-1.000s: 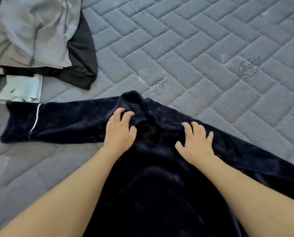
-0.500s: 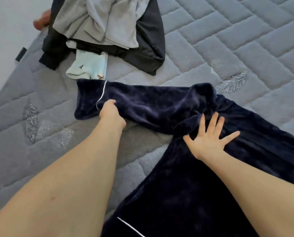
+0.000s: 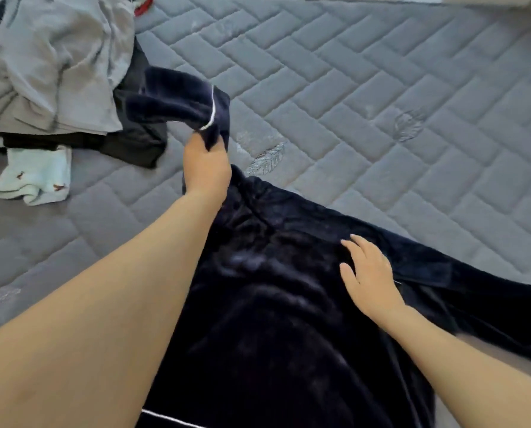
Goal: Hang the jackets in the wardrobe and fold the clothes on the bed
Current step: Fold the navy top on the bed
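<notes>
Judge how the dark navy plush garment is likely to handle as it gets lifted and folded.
Probably floppy: the sleeve held up by the left hand bends and droops over it. Likely fairly heavy for clothing, since the navy garment looks thick and plush. It seems unlikely to slip, as the pile lies rumpled under the flat right hand on the quilted bed cover.

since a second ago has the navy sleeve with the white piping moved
Yes. The left hand has lifted the sleeve off the quilted bedspread and is carrying it inward; its cuff now hangs beside the grey garment instead of lying flat below the pile.
</notes>
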Demonstrator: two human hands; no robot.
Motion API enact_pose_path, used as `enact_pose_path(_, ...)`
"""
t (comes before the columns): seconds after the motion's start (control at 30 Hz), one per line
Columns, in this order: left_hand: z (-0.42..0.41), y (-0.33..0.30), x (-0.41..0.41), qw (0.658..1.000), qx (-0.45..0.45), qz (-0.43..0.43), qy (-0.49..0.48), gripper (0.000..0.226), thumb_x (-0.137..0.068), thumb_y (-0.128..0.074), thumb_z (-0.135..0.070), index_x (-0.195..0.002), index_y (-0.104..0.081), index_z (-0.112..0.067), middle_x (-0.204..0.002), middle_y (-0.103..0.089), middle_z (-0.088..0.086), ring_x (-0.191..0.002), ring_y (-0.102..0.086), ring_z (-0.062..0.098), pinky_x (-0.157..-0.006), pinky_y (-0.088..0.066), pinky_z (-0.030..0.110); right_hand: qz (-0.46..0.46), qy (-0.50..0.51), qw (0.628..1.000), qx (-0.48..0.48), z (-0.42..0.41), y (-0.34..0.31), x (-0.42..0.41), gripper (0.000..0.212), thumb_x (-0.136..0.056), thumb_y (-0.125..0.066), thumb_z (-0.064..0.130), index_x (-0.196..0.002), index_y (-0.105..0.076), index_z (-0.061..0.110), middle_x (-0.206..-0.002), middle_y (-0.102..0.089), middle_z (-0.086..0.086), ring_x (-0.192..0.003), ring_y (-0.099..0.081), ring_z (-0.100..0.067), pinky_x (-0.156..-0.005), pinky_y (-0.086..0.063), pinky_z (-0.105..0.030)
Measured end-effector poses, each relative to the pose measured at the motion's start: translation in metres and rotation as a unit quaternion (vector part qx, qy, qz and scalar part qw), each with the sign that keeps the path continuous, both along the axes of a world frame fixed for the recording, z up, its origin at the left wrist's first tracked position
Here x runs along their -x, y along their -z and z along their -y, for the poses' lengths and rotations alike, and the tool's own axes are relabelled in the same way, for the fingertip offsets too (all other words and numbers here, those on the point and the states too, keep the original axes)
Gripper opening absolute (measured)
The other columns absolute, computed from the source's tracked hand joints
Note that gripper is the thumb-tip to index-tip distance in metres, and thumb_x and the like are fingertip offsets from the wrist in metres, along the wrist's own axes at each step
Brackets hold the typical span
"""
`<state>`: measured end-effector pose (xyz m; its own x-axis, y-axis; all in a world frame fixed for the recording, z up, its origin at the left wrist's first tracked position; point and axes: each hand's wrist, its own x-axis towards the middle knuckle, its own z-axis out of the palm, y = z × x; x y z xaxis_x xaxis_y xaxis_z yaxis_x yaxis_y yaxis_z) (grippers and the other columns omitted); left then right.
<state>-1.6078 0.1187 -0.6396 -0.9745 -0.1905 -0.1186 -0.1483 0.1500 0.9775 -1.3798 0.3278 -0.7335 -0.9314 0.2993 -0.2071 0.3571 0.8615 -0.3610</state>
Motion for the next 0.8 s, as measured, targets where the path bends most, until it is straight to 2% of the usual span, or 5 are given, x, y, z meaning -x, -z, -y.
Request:
enact_pose_path(0.23, -0.165, 0.032, -0.138, 0.935, 0.172, -0.1, 0.293, 0.032, -0.087, -0.043, -0.002, -0.105, -0.06, -0.022, -0.101, -0.062, -0.007, -0.088, -0.052, 0.009, -0.068, -0.033, 0.029, 0.217, 0.246, 0.944, -0.001, -0.16, 0.003, -0.135, 0.046, -0.094, -0.046, 0.026, -0.14, -0.046, 0.023, -0.148, -0.038, -0.008, -0.13, -0.039, -0.031, -0.104, -0.034, -0.04)
enact_pose_path(0.4, -0.216, 0.107, -0.264, 0.658, 0.538, -0.04, 0.525, 0.076, -0.094, -0.053, -0.031, -0.154, -0.007, -0.035, -0.163, -0.003, 0.002, -0.149, -0.001, 0.029, -0.115, -0.012, 0.062, 0.197, 0.492, 0.835, 0.149, -0.225, 0.007, -0.212, 0.043, -0.095, -0.046, 0.026, -0.137, -0.05, 0.02, -0.143, -0.037, -0.013, -0.123, -0.043, -0.036, -0.099, -0.038, -0.037)
enact_pose_path(0.5, -0.248, 0.112, -0.294, 0.648, 0.583, -0.078, 0.484, 0.097, -0.085, -0.06, -0.045, -0.152, 0.008, -0.033, -0.16, 0.002, 0.006, -0.147, 0.002, 0.032, -0.111, -0.014, 0.064, 0.093, 0.636, 0.735, 0.214, -0.26, 0.008, -0.244, 0.051, -0.094, -0.052, 0.031, -0.142, -0.04, 0.019, -0.147, -0.026, -0.009, -0.113, -0.042, -0.033, -0.094, -0.037, -0.041)
enact_pose_path(0.67, -0.311, 0.098, -0.303, 0.533, 0.667, -0.118, 0.507, 0.05, -0.086, -0.058, -0.027, -0.132, -0.038, -0.025, -0.144, -0.029, 0.006, -0.128, -0.029, 0.033, -0.104, -0.032, 0.06, -0.086, 0.789, 0.477, 0.378, -0.325, 0.004, -0.289, 0.066, -0.092, -0.062, 0.024, -0.147, -0.027, 0.014, -0.149, -0.038, -0.011, -0.129, -0.046, -0.031, -0.108, -0.038, -0.045)
enact_pose_path(0.8, -0.366, 0.087, -0.339, 0.511, 0.67, -0.143, 0.519, 0.044, -0.081, -0.055, -0.035, -0.121, -0.046, -0.017, -0.134, -0.034, 0.008, -0.118, -0.035, 0.031, -0.103, -0.031, 0.053, -0.117, 0.783, 0.391, 0.469, -0.371, 0.007, -0.325, 0.059, -0.092, -0.06, 0.026, -0.146, -0.037, 0.018, -0.148, -0.044, -0.004, -0.128, -0.05, -0.028, -0.105, -0.039, -0.042)
